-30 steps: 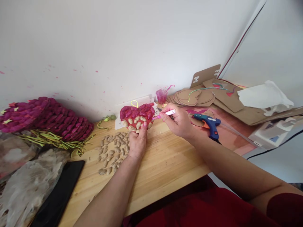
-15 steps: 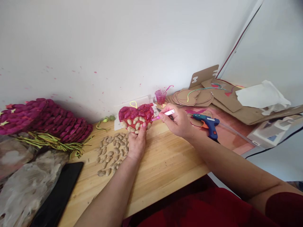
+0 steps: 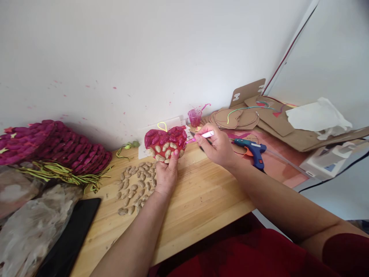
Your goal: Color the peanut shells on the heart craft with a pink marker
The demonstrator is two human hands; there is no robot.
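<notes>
My left hand (image 3: 167, 173) grips a red heart-shaped plaque (image 3: 163, 149) by its lower edge, thumb on the front. Peanuts in their shells cover the plaque; the upper ones are painted magenta, the lower ones are bare tan. A yellow cord loop (image 3: 162, 126) stands up from its top. In my right hand (image 3: 215, 148) is a paintbrush (image 3: 207, 134) with a white handle, its pink tip touching or very near the plaque's right edge. Loose peanuts (image 3: 134, 187) lie on the wooden table left of my left wrist.
A cup of magenta paint (image 3: 195, 117) stands by the wall. Cardboard hearts (image 3: 230, 117) and a blue glue gun (image 3: 255, 150) lie at right, with a white device (image 3: 331, 159) beyond. Painted hearts (image 3: 72, 150), yellow cords (image 3: 57, 169) and a plastic bag (image 3: 43, 219) fill the left.
My right hand and the brush have shifted slightly up along the plaque's right edge. The left hand holds the plaque nearly still.
</notes>
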